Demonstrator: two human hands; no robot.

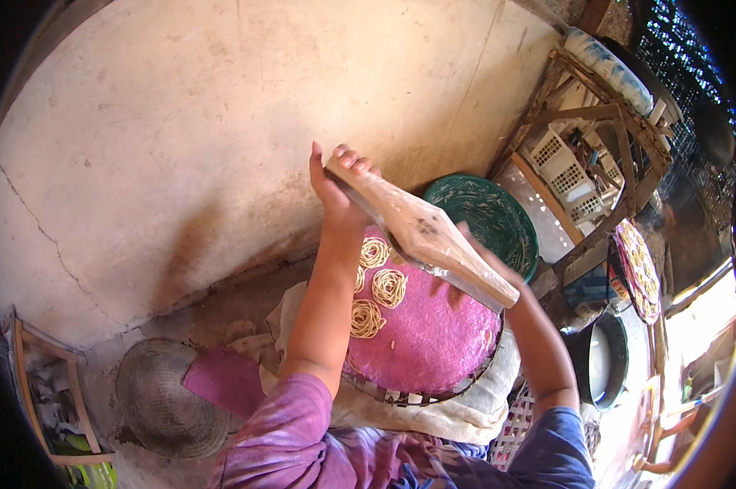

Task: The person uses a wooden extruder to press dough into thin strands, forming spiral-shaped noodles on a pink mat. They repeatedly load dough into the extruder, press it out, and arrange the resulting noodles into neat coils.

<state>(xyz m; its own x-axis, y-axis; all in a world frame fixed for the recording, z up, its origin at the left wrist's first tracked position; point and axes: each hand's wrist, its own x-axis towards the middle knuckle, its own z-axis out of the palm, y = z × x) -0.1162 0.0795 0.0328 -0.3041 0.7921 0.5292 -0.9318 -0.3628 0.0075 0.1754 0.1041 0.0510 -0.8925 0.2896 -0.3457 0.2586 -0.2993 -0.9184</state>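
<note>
My left hand [347,175] is closed round the upper end of a long wooden press [421,224], wide in the middle and tapering to a handle at each end. The press hangs tilted, its lower end toward the right. Beside its middle and partly behind it is my right hand [479,248]; its fingers are blurred and mostly hidden. Below lies a round tray with a pink cloth [417,346] over it. Several coiled nests of pale yellow noodles [389,288] sit on the cloth's left side, partly covered by my left forearm.
Behind the tray stands a green basin [510,220] with pale smears inside. A white cloth [457,416] bunches under the tray. At right are another noodle-covered round tray [637,273], a dark bucket [608,359] and a wooden rack with white crates [565,175]. A woven round tray [168,399] lies left.
</note>
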